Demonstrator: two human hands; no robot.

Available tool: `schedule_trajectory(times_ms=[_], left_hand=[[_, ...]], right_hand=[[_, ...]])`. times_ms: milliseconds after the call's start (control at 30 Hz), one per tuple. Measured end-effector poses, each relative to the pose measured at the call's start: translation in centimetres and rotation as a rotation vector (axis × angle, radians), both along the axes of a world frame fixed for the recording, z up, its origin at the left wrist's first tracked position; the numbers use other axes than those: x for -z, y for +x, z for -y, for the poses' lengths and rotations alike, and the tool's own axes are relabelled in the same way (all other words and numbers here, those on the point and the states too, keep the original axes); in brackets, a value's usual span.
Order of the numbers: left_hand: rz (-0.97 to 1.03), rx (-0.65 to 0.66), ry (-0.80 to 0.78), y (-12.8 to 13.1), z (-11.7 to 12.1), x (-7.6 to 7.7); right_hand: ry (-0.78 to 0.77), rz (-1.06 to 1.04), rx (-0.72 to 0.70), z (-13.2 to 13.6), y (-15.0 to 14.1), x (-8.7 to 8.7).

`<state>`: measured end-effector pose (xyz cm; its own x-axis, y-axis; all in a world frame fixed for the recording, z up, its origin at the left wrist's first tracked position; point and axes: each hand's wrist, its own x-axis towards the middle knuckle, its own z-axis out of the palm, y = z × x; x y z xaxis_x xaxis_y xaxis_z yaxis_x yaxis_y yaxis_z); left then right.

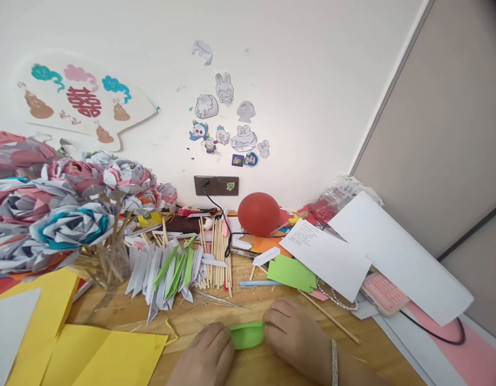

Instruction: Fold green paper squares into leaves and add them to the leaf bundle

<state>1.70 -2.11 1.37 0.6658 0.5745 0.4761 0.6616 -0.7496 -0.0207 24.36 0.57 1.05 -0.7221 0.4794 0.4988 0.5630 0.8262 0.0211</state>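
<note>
A small folded piece of green paper [247, 335] lies on the wooden table between my hands. My left hand [208, 354] closes its fingers on the paper's left end. At the other end, my right hand [290, 332] grips it with curled fingers; a beaded bracelet circles that wrist. The paper's long upper edge is folded over. Beyond my hands is a row of folded paper strips [151, 273], grey-white and green. Thin wires [219, 300] lie just in front of them.
Paper flowers [75, 225] on sticks stand at left above yellow sheets [111, 354]. Wooden sticks [218, 257], a red balloon [258, 213] and a light-blue pen [256, 283] lie behind. Right are green sheets [292, 272], a printed page [324, 257] and a pink calculator-like device [384, 293].
</note>
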Motion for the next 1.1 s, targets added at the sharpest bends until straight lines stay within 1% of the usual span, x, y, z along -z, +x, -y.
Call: schedule_trajectory(times_ms=[67, 133, 200, 267, 367, 467, 567, 633, 667, 733, 833, 900, 1000, 1100], left_hand=[[0.01, -0.035, -0.031, 0.1, -0.1, 0.4], [0.021, -0.079, -0.086, 0.2, -0.2, 0.6], [0.041, -0.109, -0.139, 0.3, -0.2, 0.5], [0.072, -0.128, -0.167, 0.5, -0.2, 0.3], [0.095, -0.168, -0.184, 0.8, -0.5, 0.1], [0.079, -0.25, -0.197, 1.1, -0.8, 0.4], [0.05, -0.313, -0.194, 1.1, -0.9, 0.8], [0.034, -0.312, -0.181, 1.1, -0.8, 0.9], [0.025, -0.294, -0.174, 1.0, -0.7, 0.9], [0.0, -0.221, -0.135, 0.7, -0.6, 0.9], [-0.028, -0.095, 0.0, 0.3, -0.6, 0.6], [-0.038, -0.059, 0.083, 0.0, -0.7, 0.4], [-0.062, -0.071, 0.089, -0.4, -0.7, 0.4], [-0.037, -0.134, 0.041, -0.7, -0.9, 1.3]], right_hand=[[-0.075, -0.021, 0.035, 0.3, -0.1, -0.1], [-0.217, -0.075, 0.073, 0.6, -0.2, -0.3], [-0.355, -0.142, 0.108, 0.8, -0.4, -0.5], [-0.452, -0.21, 0.15, 0.9, -0.6, -0.7], [-0.561, -0.308, 0.246, 0.9, -1.0, -0.7], [-0.625, -0.355, 0.321, 0.7, -1.4, -0.7], [-0.634, -0.361, 0.357, 0.6, -1.4, -0.7], [-0.616, -0.353, 0.354, 0.6, -1.3, -0.6], [-0.596, -0.338, 0.333, 0.6, -1.3, -0.5], [-0.523, -0.273, 0.246, 0.7, -1.3, -0.4], [-0.371, -0.172, 0.127, 0.8, -1.2, -0.3], [-0.291, -0.129, 0.087, 0.8, -1.0, -0.4], [-0.253, -0.043, 0.039, 0.9, -0.1, -0.9], [-0.3, 0.02, 0.05, 0.8, 1.2, -1.7]])
